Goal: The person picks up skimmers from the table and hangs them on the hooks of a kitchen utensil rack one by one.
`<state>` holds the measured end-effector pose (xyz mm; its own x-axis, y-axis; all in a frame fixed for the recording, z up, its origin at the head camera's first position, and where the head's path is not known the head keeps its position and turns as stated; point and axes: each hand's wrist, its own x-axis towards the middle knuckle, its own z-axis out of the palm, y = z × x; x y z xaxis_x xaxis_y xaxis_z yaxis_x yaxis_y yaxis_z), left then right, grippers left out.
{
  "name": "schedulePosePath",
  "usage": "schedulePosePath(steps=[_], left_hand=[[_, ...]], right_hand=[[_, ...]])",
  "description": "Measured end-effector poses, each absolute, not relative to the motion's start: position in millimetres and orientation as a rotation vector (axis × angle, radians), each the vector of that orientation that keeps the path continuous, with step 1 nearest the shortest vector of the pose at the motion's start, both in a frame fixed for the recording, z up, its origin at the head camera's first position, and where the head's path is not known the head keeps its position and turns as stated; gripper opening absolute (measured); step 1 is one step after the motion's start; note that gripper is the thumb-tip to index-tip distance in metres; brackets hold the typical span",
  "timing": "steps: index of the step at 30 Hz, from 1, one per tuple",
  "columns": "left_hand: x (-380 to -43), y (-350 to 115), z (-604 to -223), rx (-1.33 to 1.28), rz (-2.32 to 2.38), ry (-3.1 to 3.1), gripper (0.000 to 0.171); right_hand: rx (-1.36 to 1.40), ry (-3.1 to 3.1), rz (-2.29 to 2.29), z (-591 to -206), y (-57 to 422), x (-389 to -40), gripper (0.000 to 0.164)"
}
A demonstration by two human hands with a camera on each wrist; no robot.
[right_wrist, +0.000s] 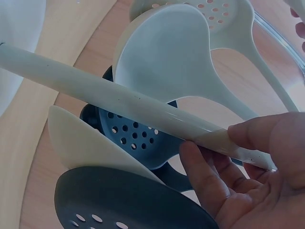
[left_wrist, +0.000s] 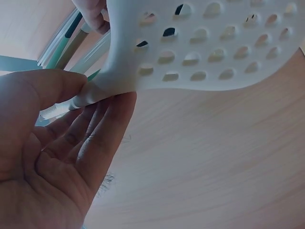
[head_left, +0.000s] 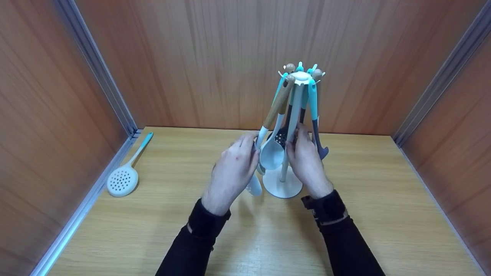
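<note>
A white utensil stand [head_left: 294,115] rises from a round base, its rod held in my right hand [head_left: 307,161] between thumb and curled fingers. My left hand [head_left: 236,163] pinches the neck of a white slotted utensil [left_wrist: 121,52] with a wooden handle. That handle's top meets the stand's hooks; whether it hangs there I cannot tell. Around the rod hang several utensils, among them a white ladle [right_wrist: 167,57], a dark perforated one [right_wrist: 143,136], a dark slotted one [right_wrist: 128,191] and a dark-necked one with a turquoise handle [head_left: 313,101].
A white skimmer [head_left: 122,180] with a turquoise handle lies at the left of the wooden table [head_left: 184,237]. Wood panels close off the back and both sides, with metal rails [head_left: 103,69] along their corners.
</note>
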<state>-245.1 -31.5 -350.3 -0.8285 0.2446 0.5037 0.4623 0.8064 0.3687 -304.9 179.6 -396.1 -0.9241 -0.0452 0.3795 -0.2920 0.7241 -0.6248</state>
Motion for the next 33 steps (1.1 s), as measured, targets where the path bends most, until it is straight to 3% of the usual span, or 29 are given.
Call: schedulePosePath(steps=[33], left_hand=[[-250,-22,-361,-0.59,-0.624,-2.54,0.046]], right_hand=[[0.298,-2.585,0.992,-394,181,-304,0.059]])
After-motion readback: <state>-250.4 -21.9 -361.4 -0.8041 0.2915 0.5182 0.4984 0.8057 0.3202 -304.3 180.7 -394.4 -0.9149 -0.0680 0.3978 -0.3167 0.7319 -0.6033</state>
